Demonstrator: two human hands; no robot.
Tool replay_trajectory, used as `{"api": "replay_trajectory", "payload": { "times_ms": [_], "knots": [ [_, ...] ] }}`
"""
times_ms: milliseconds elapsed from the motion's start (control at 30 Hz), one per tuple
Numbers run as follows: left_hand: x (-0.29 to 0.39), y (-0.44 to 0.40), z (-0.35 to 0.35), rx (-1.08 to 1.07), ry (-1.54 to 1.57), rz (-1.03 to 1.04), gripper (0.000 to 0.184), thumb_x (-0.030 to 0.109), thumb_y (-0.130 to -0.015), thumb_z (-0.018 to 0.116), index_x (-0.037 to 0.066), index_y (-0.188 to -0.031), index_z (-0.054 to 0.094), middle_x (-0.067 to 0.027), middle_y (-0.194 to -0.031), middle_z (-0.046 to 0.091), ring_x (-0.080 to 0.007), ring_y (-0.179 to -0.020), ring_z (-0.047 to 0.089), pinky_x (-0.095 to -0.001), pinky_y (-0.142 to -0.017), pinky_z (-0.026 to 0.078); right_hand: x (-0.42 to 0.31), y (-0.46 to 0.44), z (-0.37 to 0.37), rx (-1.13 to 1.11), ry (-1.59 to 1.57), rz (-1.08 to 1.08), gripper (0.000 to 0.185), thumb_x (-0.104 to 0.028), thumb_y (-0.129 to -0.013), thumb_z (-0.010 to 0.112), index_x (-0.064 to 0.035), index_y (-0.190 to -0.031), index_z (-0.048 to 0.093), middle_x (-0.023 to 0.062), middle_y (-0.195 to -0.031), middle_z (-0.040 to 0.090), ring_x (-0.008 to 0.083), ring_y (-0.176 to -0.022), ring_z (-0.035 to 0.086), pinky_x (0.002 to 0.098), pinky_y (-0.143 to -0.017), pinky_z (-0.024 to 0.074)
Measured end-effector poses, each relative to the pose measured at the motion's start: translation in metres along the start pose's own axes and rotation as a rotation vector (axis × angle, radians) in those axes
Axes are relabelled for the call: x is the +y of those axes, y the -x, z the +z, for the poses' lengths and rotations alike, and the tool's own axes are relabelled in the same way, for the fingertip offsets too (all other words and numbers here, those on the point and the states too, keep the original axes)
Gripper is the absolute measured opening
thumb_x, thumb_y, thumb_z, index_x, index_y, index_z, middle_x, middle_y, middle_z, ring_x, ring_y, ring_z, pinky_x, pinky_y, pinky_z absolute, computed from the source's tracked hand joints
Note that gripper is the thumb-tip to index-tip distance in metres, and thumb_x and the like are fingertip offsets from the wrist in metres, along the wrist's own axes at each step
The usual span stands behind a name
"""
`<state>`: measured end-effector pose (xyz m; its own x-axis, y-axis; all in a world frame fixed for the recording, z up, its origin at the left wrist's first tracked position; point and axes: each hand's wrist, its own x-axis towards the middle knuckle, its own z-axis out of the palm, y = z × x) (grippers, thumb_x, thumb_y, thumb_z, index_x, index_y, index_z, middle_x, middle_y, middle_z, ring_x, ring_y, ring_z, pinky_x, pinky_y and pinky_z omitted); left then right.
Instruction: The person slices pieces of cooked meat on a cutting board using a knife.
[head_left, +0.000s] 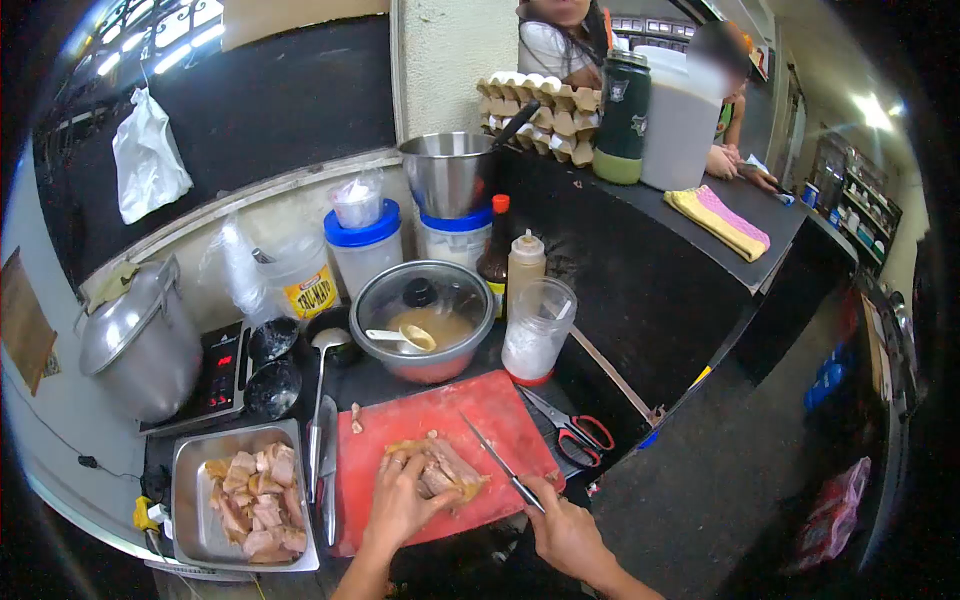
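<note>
Hands: 2, both at one red cutting board [500, 400]. Left hand [398, 495]: fingers bent over 1 large piece of meat [445, 470] with yellowish skin, pressing it near the middle of the board. Right hand [556, 528]: fingers wrapped round the dark handle of 1 kitchen knife [488, 447]. Blade lies slantwise just right of the meat, tip toward the far side; contact between blade and meat cannot be told.

Board, far left corner: small meat scraps [357, 420], too small for a sure count.

Left of board: 1 rectangular steel tray [190, 530] of cut meat chunks [262, 505], well over ten, overlapping, exact count not possible. Between tray and board: 1 second knife [329, 470], lying flat, and 1 steel ladle [322, 390], bowl end away from the person.

Right of board: 1 pair of scissors [580, 437], red-and-black handles.

Beyond board: 1 large bowl [370, 352] under a clear lid, 1 spoon [405, 338] on that lid; 1 clear shaker [540, 335] with red base, white contents; 1 squeeze bottle [526, 262]; 1 red-capped sauce bottle [494, 250]; 2 blue-lidded tubs [364, 245].

Far left: 1 lidded stockpot [145, 345] on 1 induction cooker [225, 370], display lit red.

Raised counter: 1 folded yellow-and-pink cloth [717, 222]. Other people: 2, behind it.
</note>
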<state>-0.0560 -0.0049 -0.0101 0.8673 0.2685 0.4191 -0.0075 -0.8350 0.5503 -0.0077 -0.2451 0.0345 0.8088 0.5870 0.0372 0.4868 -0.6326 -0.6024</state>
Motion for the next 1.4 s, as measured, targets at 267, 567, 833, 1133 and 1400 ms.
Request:
{"api": "replay_trajectory", "payload": {
  "times_ms": [267, 567, 833, 1133, 1400],
  "knots": [
    [-0.006, 0.004, -0.019, -0.015, -0.028, -0.036, 0.051, 0.025, -0.067, 0.083, 0.005, -0.11, 0.065, -0.0148, -0.118, 0.061, -0.0369, -0.113, 0.053, -0.0474, -0.098, 0.041, 0.011, 0.001, 0.003, 0.068, -0.039, -0.005, 0.048, -0.016, -0.094, 0.055, -0.0164, -0.139, 0.039, 0.0263, -0.082, 0.066, 0.0494, -0.076, 0.063, 0.0564, -0.068, 0.0508],
    [-0.031, 0.02, -0.054, 0.378, -0.095, -0.062, 0.044, -0.009, -0.073, 0.056, 0.002, -0.115, 0.06, -0.0196, -0.109, 0.055, -0.0406, -0.103, 0.056, -0.0447, -0.087, 0.048, 0.002, 0.006, 0.002, 0.054, -0.225, -0.127, 0.045, -0.008, -0.099, 0.046, -0.0103, -0.144, 0.036, 0.0325, -0.128, 0.054, 0.0352, -0.111, 0.064, 0.0369, -0.09, 0.0511],
    [-0.067, 0.056, -0.112, 0.273, -0.528, -0.439, 0.058, 0.028, -0.072, 0.078, 0.014, -0.125, 0.06, -0.018, -0.128, 0.053, -0.0405, -0.123, 0.047, -0.0582, -0.108, 0.027, -0.009, 0.007, -0.006, 0.006, -0.188, 0.029, 0.039, -0.004, -0.101, 0.041, -0.0065, -0.14, 0.039, 0.0163, -0.133, 0.057, 0.0255, -0.116, 0.06, 0.0319, -0.094, 0.0464],
    [-0.12, 0.098, -0.151, 0.211, -0.381, -0.719, 0.066, 0.03, -0.074, 0.078, 0.009, -0.131, 0.054, -0.0255, -0.142, 0.045, -0.045, -0.128, 0.046, -0.0464, -0.11, 0.035, 0.01, 0.003, -0.001, 0.05, -0.099, 0.074, 0.044, -0.007, -0.094, 0.053, -0.0086, -0.136, 0.04, 0.0258, -0.102, 0.066, 0.0453, -0.089, 0.065, 0.0471, -0.075, 0.0504],
    [-0.132, 0.098, -0.147, 0.191, -0.368, -0.738, 0.063, 0.023, -0.071, 0.077, 0.012, -0.129, 0.056, -0.0281, -0.139, 0.047, -0.0442, -0.129, 0.046, -0.0491, -0.106, 0.04, 0.017, 0.002, 0.004, -0.066, 0.057, 0.159, 0.047, -0.01, -0.091, 0.057, -0.0107, -0.136, 0.042, 0.0279, -0.096, 0.067, 0.0474, -0.09, 0.064, 0.0538, -0.079, 0.0488]
  ]
}}
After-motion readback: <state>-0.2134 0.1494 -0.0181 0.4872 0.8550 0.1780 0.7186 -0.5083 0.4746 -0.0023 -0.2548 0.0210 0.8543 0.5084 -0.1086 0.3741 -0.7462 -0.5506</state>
